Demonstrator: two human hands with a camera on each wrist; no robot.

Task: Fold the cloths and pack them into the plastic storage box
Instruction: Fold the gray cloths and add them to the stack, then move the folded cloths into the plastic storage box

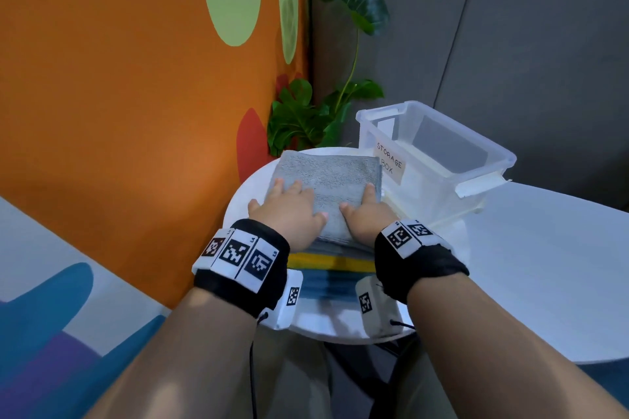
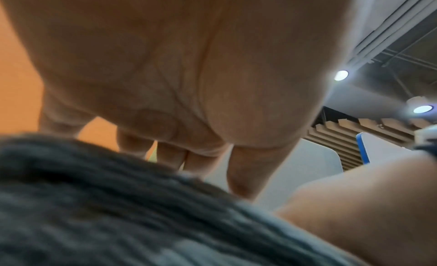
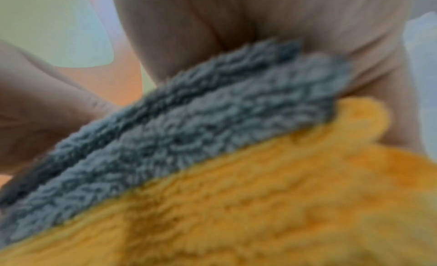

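A folded grey cloth [image 1: 326, 173] tops a stack on the small round white table [image 1: 245, 201]. Under it show the edges of a yellow cloth [image 1: 320, 260] and a blue cloth [image 1: 326, 284]. My left hand [image 1: 289, 207] lies flat on the grey cloth's near left part, fingers spread. Beside it, my right hand [image 1: 364, 211] presses the near right part, thumb and one finger straight on top. In the left wrist view my palm [image 2: 177, 64] hovers over blurred grey cloth [image 2: 94, 204]. The right wrist view shows grey cloth [image 3: 212, 120] against my palm [image 3: 236, 27], above yellow cloth [image 3: 283, 204]. The clear storage box [image 1: 507, 160] stands open at the right.
The box bears a "STORAGE BOX" label [image 1: 389, 161] and touches the cloth stack's right side. A leafy plant [image 1: 306, 112] stands behind the table against an orange wall [image 1: 136, 95]. A larger white table [image 1: 544, 265] extends to the right.
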